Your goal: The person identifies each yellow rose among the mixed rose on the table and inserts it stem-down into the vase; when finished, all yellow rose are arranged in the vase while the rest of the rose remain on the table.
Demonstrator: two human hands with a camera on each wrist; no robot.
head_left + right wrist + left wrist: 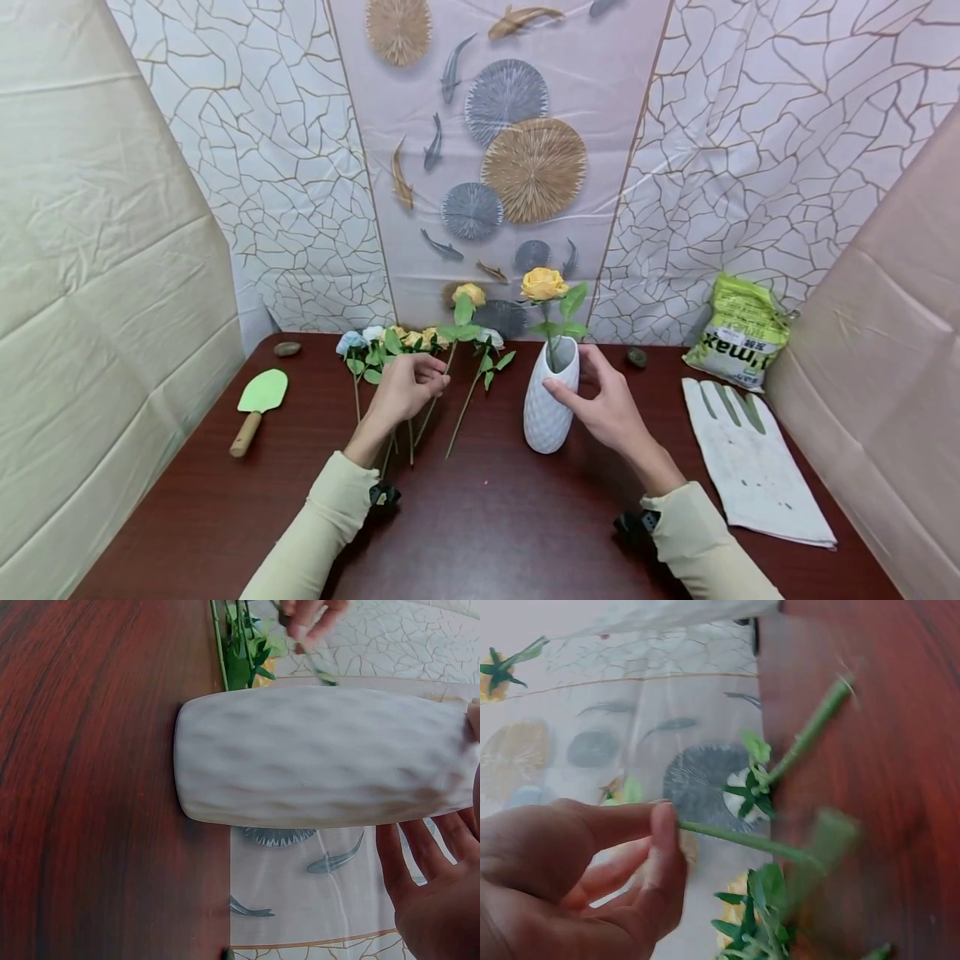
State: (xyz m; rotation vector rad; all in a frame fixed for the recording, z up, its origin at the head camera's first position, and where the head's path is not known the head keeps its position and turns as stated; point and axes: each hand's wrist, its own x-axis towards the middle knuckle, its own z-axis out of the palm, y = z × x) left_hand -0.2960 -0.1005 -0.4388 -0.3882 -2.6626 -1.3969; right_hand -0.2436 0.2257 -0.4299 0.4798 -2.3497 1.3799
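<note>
My left hand (408, 387) pinches the green stem (742, 840) of a yellow rose (469, 294) between thumb and fingertips, lifted above the other flowers. A white textured vase (547, 408) stands on the table, and my right hand (603, 400) grips it near the rim, thumb in front and fingers behind. Another yellow rose (543, 284) with green leaves stands in the vase. Beneath and beyond my left hand lie several blue, white and yellow flowers (412, 339). A white flower (490, 337) lies between that bunch and the vase, its stem toward me.
At the left lies a trowel (264, 392) with a wooden handle. Two dark stones (287, 349) sit along the table's back edge. A green printed bag (741, 333) and a pair of white gloves (753, 458) are at the right. A patterned cloth backdrop (480, 167) hangs behind.
</note>
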